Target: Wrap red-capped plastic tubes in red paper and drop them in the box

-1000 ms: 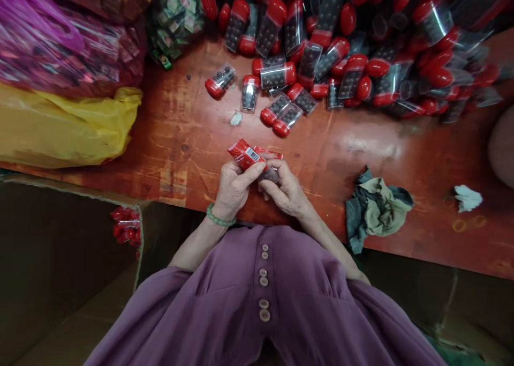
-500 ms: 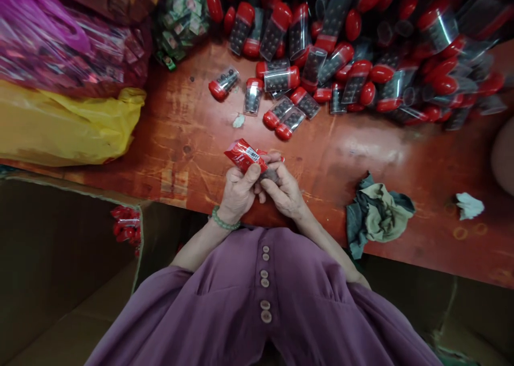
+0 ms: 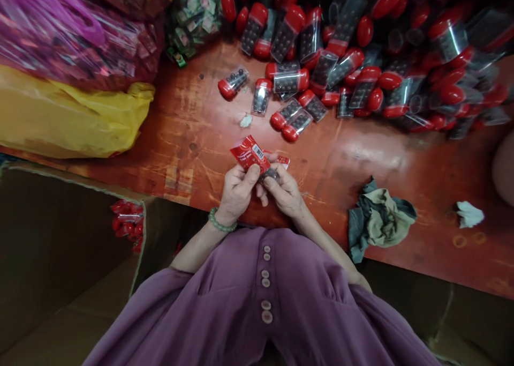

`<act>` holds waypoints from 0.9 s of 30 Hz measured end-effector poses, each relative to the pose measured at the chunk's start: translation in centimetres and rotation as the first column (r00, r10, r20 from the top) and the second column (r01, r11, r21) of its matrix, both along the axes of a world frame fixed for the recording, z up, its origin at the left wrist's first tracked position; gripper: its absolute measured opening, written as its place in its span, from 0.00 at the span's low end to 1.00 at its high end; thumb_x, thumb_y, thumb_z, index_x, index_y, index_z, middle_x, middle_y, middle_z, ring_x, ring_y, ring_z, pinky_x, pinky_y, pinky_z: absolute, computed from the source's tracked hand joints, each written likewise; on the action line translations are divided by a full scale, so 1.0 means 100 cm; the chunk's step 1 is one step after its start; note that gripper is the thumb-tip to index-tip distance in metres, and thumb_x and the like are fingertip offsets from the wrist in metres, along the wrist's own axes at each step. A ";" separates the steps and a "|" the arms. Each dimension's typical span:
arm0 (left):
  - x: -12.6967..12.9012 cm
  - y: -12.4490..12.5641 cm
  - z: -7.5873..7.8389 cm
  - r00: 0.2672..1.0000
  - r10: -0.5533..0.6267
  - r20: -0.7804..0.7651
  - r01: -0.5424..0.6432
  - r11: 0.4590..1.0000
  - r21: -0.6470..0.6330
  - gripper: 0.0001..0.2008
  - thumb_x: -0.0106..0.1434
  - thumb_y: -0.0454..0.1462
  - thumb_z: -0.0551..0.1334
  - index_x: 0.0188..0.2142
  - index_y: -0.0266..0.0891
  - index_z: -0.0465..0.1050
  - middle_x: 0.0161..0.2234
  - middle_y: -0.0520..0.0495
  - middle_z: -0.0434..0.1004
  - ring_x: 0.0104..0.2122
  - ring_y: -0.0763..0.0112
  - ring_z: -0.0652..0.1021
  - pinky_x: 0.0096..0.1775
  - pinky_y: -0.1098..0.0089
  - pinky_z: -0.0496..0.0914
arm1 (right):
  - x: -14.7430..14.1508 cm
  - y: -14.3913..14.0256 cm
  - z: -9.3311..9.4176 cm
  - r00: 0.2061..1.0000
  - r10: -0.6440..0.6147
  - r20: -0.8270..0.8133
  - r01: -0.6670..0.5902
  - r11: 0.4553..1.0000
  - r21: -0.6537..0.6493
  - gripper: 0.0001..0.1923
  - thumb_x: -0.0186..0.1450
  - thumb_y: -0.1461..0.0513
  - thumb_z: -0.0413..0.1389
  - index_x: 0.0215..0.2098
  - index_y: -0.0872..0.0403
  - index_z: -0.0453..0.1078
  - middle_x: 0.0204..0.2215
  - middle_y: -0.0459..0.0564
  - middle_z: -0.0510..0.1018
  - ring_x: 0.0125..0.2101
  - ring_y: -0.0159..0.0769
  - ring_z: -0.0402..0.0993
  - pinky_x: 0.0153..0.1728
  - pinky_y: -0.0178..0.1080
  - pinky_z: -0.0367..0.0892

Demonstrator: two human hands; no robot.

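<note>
My left hand (image 3: 236, 192), with a green bead bracelet at the wrist, pinches a red wrapper (image 3: 248, 152) that bears a white barcode patch. My right hand (image 3: 284, 193) grips a small clear container of dark balls (image 3: 271, 174), which is partly hidden by my fingers. The two hands meet over the near edge of the red-brown table (image 3: 361, 146), and the wrapper touches the container's end. A large heap of clear containers with red caps (image 3: 361, 60) fills the far side of the table.
A crumpled grey-green cloth (image 3: 379, 218) lies at my right, with a white scrap (image 3: 468, 214) beyond it. Yellow (image 3: 72, 119) and magenta (image 3: 60, 28) plastic bags lie at the left. A cardboard box (image 3: 60, 259) below left holds red packs (image 3: 126, 224).
My hands have drawn closer together, and the wrapper has slid a little further onto the container. The camera view has shifted slightly.
</note>
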State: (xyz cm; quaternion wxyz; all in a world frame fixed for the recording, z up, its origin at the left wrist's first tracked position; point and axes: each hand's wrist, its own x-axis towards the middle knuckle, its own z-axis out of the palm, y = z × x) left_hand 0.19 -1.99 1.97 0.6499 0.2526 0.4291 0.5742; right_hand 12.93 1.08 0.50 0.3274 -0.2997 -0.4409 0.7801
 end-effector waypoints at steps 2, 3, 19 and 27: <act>0.001 0.002 -0.003 1.000 0.007 -0.021 -0.007 1.000 -0.010 0.22 0.64 0.52 0.63 0.48 0.38 0.77 0.31 0.46 0.83 0.14 0.78 0.71 0.17 0.74 0.70 | 0.000 -0.001 0.000 1.000 -0.003 0.023 0.002 1.000 0.020 0.17 0.69 0.48 0.56 0.42 0.51 0.59 0.24 0.37 0.73 0.15 0.23 0.67 0.18 0.28 0.62; 0.003 0.002 -0.005 0.999 0.016 -0.032 -0.017 1.000 -0.009 0.21 0.64 0.51 0.63 0.47 0.38 0.77 0.33 0.45 0.83 0.14 0.78 0.72 0.17 0.74 0.70 | 0.001 -0.002 0.000 0.999 -0.003 0.036 0.002 1.000 0.029 0.16 0.69 0.48 0.56 0.42 0.51 0.59 0.23 0.36 0.72 0.15 0.22 0.66 0.18 0.28 0.61; -0.004 0.022 0.001 0.983 0.181 0.035 -0.180 0.983 -0.023 0.18 0.53 0.49 0.74 0.36 0.39 0.81 0.36 0.43 0.85 0.37 0.62 0.84 0.38 0.66 0.79 | -0.004 0.001 0.004 0.978 -0.068 0.195 0.022 0.974 0.225 0.14 0.71 0.49 0.52 0.43 0.50 0.59 0.25 0.37 0.68 0.17 0.22 0.64 0.20 0.30 0.61; -0.012 0.021 -0.002 1.000 0.023 -0.005 -0.023 1.000 0.002 0.15 0.57 0.48 0.71 0.37 0.39 0.83 0.41 0.41 0.85 0.36 0.61 0.84 0.34 0.66 0.78 | 0.004 0.003 0.002 0.982 0.035 0.185 -0.061 0.989 0.137 0.15 0.72 0.48 0.51 0.43 0.50 0.60 0.25 0.37 0.67 0.16 0.22 0.60 0.19 0.30 0.58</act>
